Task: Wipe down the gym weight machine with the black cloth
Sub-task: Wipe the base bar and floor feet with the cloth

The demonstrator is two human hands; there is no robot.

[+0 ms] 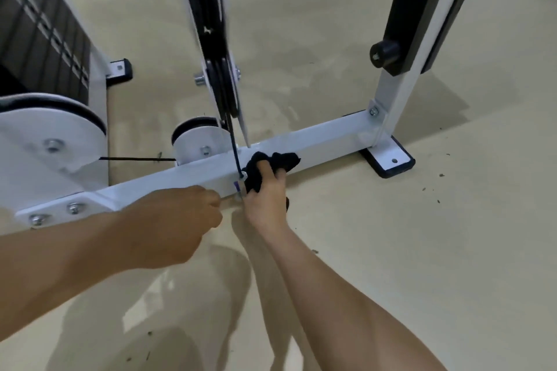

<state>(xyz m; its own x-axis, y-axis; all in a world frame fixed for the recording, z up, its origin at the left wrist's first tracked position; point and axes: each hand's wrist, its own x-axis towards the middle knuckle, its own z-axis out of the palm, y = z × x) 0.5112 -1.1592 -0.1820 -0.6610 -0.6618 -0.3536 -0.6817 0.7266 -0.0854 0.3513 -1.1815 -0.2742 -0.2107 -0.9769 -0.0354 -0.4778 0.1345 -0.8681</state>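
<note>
Where the wipe stands now, at the middle of the base rail [331, 135], hazards are entered left to right.

Item 1. Weight stack [39, 39] and large pulley cover [51, 141], far left. The cloth is well apart from both. Judged likely to be skipped if the wipe works only along the rail.

Item 2. Left hand [180, 220]. Fingers curled, held low at the rail's front face; whether it grips anything cannot be told. Risk: its fingertips lie just beside the cable anchor, and a slip could knock them on the bolt.

Item 3. Cable [233, 144], black, running down to an anchor bolt [242, 175] on the rail. Risk: the cloth snags on the bolt or drags the cable sideways (grease on it, if any, would smear the white paint).

Item 4. Right hand [265, 193]. Fingers clamped round the black cloth [271, 161], which is bunched and pressed on the rail's top face just right of the anchor. Risk: a bunched wad wipes a narrow strip and may miss the front face.

Item 5. Upright post [398, 93] and foot plate [388, 156], right end. Risk: corners and bolt heads catch loose folds.

Item 6. Floor [452, 250], with dark specks near the foot plate. Risk: a cloth trailing onto it carries grit back to the paint.
</note>
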